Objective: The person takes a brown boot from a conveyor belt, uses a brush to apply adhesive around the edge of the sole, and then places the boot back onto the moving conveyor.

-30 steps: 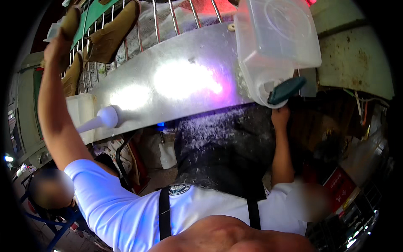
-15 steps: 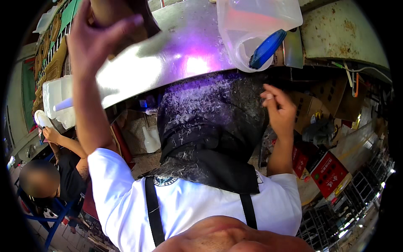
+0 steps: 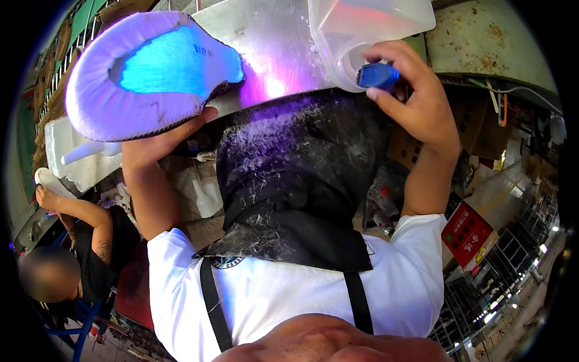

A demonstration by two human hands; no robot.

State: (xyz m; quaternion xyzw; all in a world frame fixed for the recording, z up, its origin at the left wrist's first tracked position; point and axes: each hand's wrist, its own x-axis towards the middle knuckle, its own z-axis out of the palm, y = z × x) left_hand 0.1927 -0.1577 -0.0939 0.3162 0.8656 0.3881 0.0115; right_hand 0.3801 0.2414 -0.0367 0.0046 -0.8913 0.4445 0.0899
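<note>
Left hand (image 3: 158, 145) is clamped on shoe (image 3: 160, 72); tool (image 3: 379, 76) is pinched by right hand (image 3: 419, 99); shoe best held steady.

With my left hand (image 3: 160, 142) I hold a shoe upper (image 3: 163, 66), its pale underside turned up toward me and its middle shining bright blue. My right hand (image 3: 419, 93) has the thumb and fingers around a blue tool (image 3: 379, 76), just beside the round mouth of a translucent plastic container (image 3: 377, 21) at the far right. Between them lies the shiny metal table (image 3: 292, 57). My black apron (image 3: 289, 163) carries many pale fibres. On the left sits a co-worker (image 3: 114, 241)
</note>
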